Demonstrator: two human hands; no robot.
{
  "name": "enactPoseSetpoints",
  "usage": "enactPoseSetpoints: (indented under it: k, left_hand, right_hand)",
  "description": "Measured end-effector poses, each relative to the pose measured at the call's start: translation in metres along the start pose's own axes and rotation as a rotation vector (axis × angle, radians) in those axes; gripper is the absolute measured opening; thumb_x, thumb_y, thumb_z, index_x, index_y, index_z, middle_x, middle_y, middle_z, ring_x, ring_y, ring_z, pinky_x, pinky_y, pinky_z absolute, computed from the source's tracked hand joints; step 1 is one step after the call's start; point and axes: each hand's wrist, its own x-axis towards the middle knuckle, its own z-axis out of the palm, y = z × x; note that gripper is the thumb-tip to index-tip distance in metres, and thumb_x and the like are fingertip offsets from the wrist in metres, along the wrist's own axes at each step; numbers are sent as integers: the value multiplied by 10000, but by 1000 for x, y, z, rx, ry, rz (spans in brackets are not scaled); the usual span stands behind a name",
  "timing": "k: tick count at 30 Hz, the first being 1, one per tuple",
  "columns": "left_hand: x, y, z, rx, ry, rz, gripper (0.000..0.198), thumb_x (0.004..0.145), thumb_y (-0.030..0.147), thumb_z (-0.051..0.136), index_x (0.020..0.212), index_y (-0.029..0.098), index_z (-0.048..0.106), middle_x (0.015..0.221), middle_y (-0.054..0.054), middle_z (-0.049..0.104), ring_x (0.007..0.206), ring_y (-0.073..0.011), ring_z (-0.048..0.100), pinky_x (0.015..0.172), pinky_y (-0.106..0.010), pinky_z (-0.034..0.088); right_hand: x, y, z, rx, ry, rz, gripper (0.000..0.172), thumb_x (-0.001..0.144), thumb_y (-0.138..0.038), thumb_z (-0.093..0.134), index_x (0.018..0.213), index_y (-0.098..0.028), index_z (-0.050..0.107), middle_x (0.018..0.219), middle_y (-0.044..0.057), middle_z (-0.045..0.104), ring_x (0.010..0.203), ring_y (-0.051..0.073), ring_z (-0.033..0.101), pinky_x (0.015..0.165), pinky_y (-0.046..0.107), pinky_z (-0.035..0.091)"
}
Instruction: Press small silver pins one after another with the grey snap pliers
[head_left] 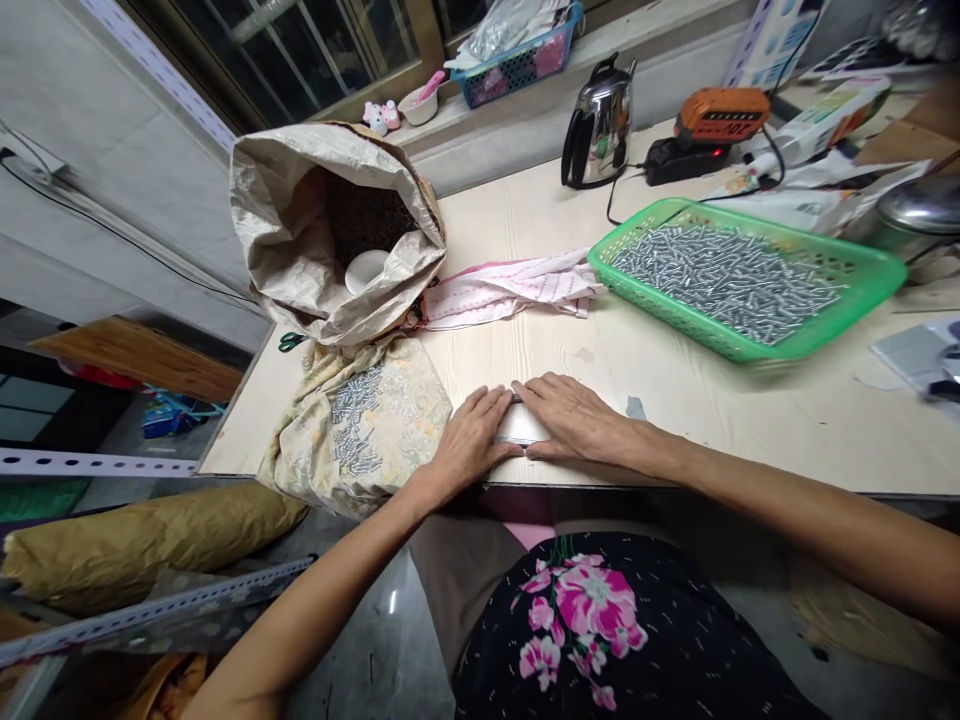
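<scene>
My left hand (471,437) and my right hand (571,417) lie flat on the pale wooden table (675,400) near its front edge, fingers stretched out. Between and under them lies a small flat grey object (519,428), mostly covered, which both hands touch. Just left of my left hand a patterned cloth (360,425) carries a scatter of small metal screws (354,420). A green plastic basket (750,275) full of the same silvery screws stands to the right, beyond my right hand.
An open brown paper sack (330,225) holds dark contents and a white scoop (365,270). Pink-white cloth (510,288) lies behind my hands. A steel kettle (598,125), an orange battery charger (712,125) and a blue basket (517,62) stand at the back.
</scene>
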Motion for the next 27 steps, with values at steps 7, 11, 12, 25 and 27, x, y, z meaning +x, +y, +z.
enactPoseSetpoints:
  k: [7,11,12,25,27]
  left_hand:
    - [19,2,-7,81,-122,10,428,861,375,646,1208,157,522,1147,-113,584,1045,-265,510,897,-408,466]
    - [20,11,-1,101,-95,-50,213,923,352,557,1010,162,597,991,-79,610,948,-233,522,833,-370,464]
    - [21,11,0,102,-81,-64,194,932,344,542,975,165,603,968,-73,613,934,-226,526,825,-364,463]
    - [-19,50,55,53,267,-43,384,951,287,499,1319,177,500,1448,-143,475,1419,-310,318,1112,-560,349]
    - [-24,57,59,-9,249,-28,385,953,323,497,1313,191,515,1399,-142,530,1396,-312,364,1115,-602,318]
  right_hand:
    - [-12,0,-18,21,-45,99,273,847,-303,657,1050,-146,565,1038,125,566,960,253,506,808,361,430]
    - [-6,2,-9,0,-76,72,91,910,-242,571,885,-155,584,918,89,591,873,217,516,769,324,393]
    - [-5,3,-6,-15,-80,74,97,920,-230,553,865,-157,583,890,81,594,848,211,516,757,320,384]
    - [1,47,-13,2,-84,15,325,955,-433,473,1062,-167,627,960,103,601,870,228,528,757,337,368]
    - [7,54,-11,-28,-54,24,244,959,-332,466,992,-165,640,943,95,613,870,221,530,754,335,356]
